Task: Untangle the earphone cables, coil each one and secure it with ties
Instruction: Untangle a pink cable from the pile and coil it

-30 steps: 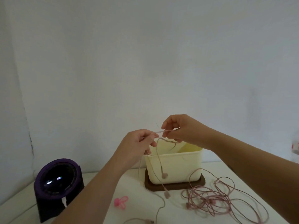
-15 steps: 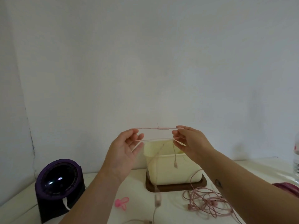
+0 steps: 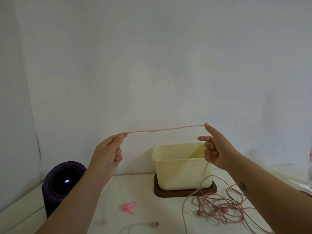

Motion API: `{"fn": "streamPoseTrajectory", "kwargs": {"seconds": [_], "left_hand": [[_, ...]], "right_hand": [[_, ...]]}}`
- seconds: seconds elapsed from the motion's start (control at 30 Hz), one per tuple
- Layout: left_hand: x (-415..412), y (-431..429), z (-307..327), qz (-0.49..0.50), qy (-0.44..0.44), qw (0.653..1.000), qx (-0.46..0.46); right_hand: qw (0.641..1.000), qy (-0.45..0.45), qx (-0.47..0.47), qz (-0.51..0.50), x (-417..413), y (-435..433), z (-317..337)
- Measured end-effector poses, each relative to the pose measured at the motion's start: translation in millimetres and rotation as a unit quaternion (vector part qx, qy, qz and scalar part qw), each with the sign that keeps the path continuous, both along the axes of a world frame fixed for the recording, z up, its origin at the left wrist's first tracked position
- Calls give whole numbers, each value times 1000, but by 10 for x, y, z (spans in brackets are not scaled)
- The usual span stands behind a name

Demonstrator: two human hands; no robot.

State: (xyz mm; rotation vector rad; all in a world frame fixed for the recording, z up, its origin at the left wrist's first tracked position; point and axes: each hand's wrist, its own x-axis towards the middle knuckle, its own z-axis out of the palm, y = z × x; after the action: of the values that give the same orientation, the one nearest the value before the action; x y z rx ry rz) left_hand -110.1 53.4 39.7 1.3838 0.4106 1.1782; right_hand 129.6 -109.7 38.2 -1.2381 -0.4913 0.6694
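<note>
A pale pink earphone cable (image 3: 166, 129) with a small inline remote is stretched taut in the air between both hands. My left hand (image 3: 110, 150) pinches its left end, and the cable trails down from that fist toward the table. My right hand (image 3: 213, 148) pinches the right end with curled fingers, and more cable drops from it to the table. A tangled heap of pink earphone cables (image 3: 222, 211) lies on the white table at the right. A pink tie (image 3: 129, 206) lies near the table's middle. A plug end (image 3: 152, 224) rests at the front.
A cream plastic tub (image 3: 181, 168) stands on a dark brown tray (image 3: 184, 193) at the back centre. A purple round speaker (image 3: 63, 180) sits at the left. A clear bottle edge (image 3: 310, 166) shows at the far right. The white wall is close behind.
My hands have moved apart and upward, pulling the cable section with the remote straight and taut. The dangling earbuds that hung before the tub have gone from there.
</note>
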Motion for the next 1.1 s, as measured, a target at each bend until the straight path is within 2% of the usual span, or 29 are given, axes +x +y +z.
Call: {"fn": "streamPoseTrajectory", "kwargs": {"seconds": [0.07, 0.17, 0.23, 0.3, 0.33, 0.37, 0.43, 0.47, 0.5, 0.57, 0.63, 0.8, 0.97, 1.1], "left_hand": [[-26, 38, 11, -20, -37, 997, -64], [-72, 92, 9, -54, -47, 989, -130], [-87, 72, 23, -79, -36, 986, -141], [-93, 24, 63, -97, -22, 987, -127], [-91, -3, 90, -102, -13, 988, -115], [-88, -26, 113, -104, -1, 990, -100], [-67, -71, 150, -105, 33, 992, -61], [-48, -102, 160, -106, 56, 992, -38], [-24, -135, 167, -109, 78, 991, -14], [31, -211, 183, -122, 110, 986, 34], [73, -298, 211, -144, 127, 979, 69], [57, -449, 303, -185, 150, 963, 128], [-122, -358, 290, -192, 125, 969, 87], [-224, -188, 229, -186, 48, 981, 2]], "right_hand": [[998, -45, -14, -36, 32, -9, -12], [995, -81, -10, -65, 107, -34, -31], [995, -96, -13, -25, 140, -51, -43], [982, -170, -67, 47, 123, -86, -40], [960, -232, -124, 92, 84, -114, -24], [924, -301, -194, 136, 30, -137, -9], [834, -415, -312, 186, -92, -137, 23], [808, -451, -332, 184, -168, -127, 46], [800, -478, -317, 175, -265, -110, 84], [820, -497, -217, 180, -500, -67, 183], [842, -477, -130, 216, -698, 6, 263], [875, -409, -21, 257, -857, 128, 324], [914, -332, 39, 229, -615, 42, 386], [968, -195, 93, 131, -408, 9, 439]]}}
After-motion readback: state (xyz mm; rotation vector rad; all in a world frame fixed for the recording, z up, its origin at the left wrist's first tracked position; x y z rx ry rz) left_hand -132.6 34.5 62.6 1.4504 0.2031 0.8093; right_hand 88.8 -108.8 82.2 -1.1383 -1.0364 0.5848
